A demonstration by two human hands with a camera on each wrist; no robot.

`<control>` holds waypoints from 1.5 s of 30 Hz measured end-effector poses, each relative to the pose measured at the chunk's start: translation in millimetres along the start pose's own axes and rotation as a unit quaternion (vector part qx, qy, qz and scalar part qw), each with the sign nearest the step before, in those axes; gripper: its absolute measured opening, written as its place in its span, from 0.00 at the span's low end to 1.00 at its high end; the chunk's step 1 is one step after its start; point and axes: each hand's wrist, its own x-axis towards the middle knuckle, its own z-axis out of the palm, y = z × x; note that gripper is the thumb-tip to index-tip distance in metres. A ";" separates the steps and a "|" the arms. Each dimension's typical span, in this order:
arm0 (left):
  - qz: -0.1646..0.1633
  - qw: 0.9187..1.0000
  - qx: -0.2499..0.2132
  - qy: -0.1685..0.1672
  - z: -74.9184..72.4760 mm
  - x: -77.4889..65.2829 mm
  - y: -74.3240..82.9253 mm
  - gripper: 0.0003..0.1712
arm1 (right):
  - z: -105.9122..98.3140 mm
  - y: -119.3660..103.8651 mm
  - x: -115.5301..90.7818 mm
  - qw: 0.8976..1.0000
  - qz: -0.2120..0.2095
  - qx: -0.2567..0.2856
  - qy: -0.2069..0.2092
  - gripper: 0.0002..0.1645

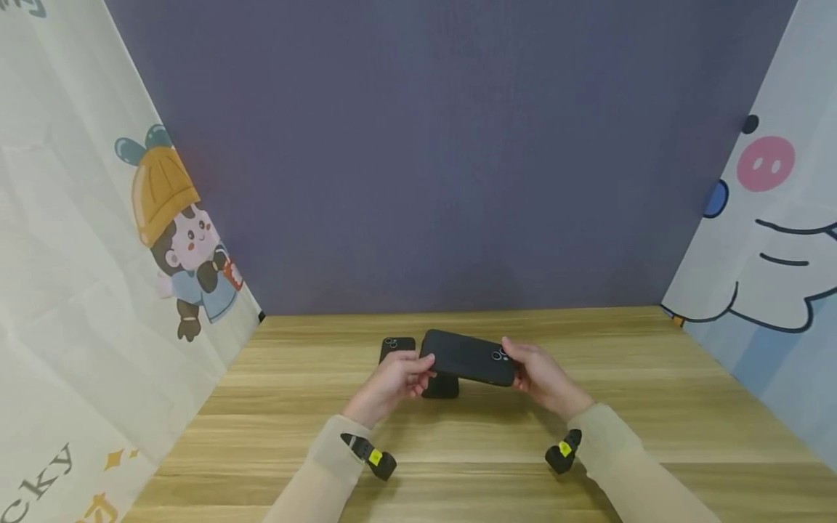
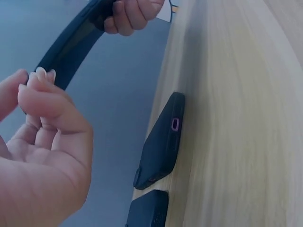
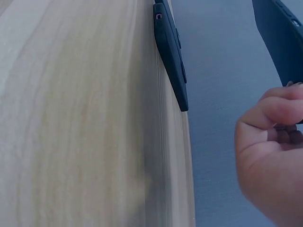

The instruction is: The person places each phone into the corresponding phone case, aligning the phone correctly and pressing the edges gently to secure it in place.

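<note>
A black phone case [image 1: 466, 356] is held tilted above the table, its two camera rings at the right end. My left hand [image 1: 397, 378] pinches the left end between thumb and fingers. My right hand [image 1: 543, 370] grips the other end beside the camera rings. In the left wrist view the case looks thin and slightly curved. Below it, a black phone-shaped piece [image 1: 441, 387] lies on the table, partly hidden by the case; its port opening shows in the left wrist view. Another black one [image 1: 392, 344] with camera rings lies behind my left hand, partly covered.
The wood-grain table [image 1: 314, 407] ends at a dark grey-blue panel [image 1: 445, 160]. Printed curtains, the left one [image 1: 78, 218] and the right one [image 1: 785, 290], flank the table. Each wrist wears a black strap with a small camera, such as the left camera [image 1: 383, 466].
</note>
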 end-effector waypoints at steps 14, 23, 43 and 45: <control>0.002 0.999 0.008 0.053 -3.7 5.2 1.5 0.19 | -0.1 2.7 -0.9 0.999 -0.009 -0.029 -0.033 0.24; 0.032 0.992 0.062 0.109 -1.0 6.7 3.0 0.22 | 5.4 -0.2 -1.7 0.999 0.007 -0.012 -0.045 0.23; 0.077 0.962 0.050 0.257 4.7 11.0 4.9 0.18 | 8.2 1.7 -6.5 0.983 0.012 0.004 -0.183 0.20; 0.072 0.967 0.032 0.241 3.4 10.8 5.3 0.17 | 7.8 1.7 -5.9 0.984 -0.005 0.008 -0.178 0.20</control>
